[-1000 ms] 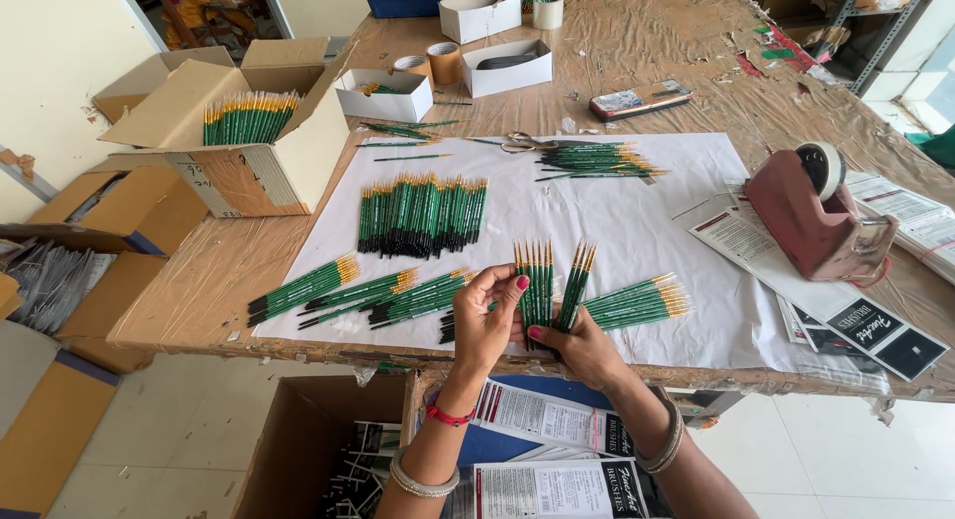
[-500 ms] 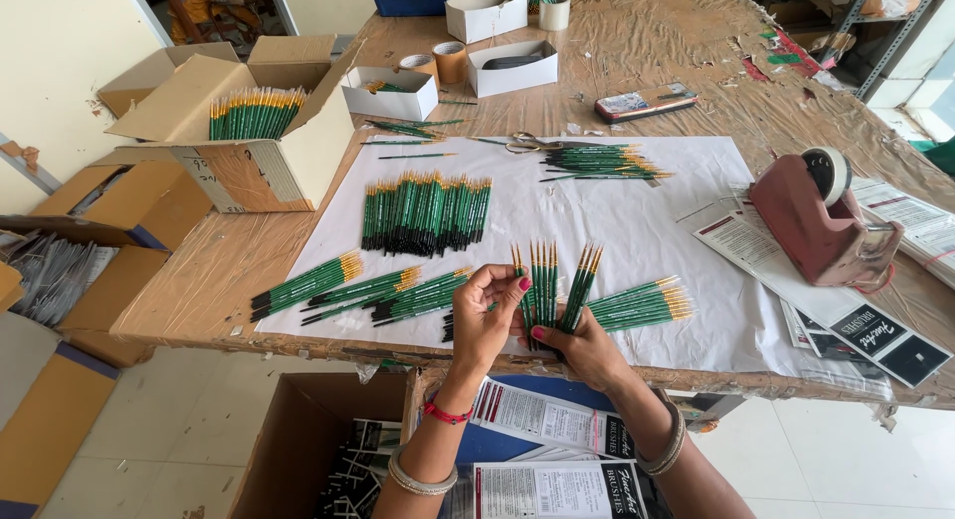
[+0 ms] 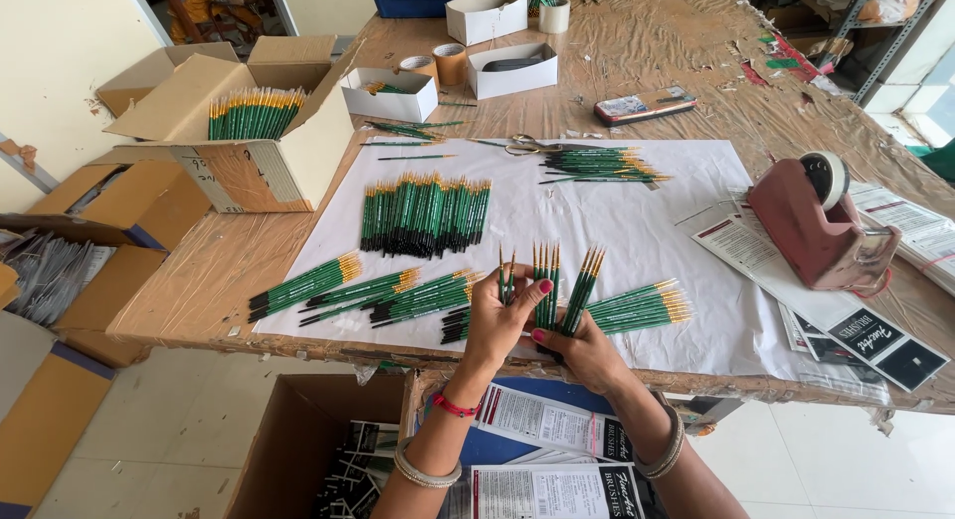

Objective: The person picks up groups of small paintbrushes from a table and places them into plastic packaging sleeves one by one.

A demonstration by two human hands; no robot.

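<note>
Both hands grip green brushes [image 3: 545, 285] upright: left hand [image 3: 495, 325] closed, right hand [image 3: 582, 350] closed.

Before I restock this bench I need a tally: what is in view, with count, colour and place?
brushes: many, green handles, in piles on the sheet
sheet: one, white, on the table
table: one, brown-wrapped
tape dispenser: one, red, right of sheet
scissors: one pair, top edge of sheet
carton: one, brown, left, holding brushes
small boxes: three, white, far side
tape rolls: two, brown, between boxes
leaflets: several, printed, right edge
left hand: holds a few brushes upright
right hand: holds brushes fanned upright
</note>
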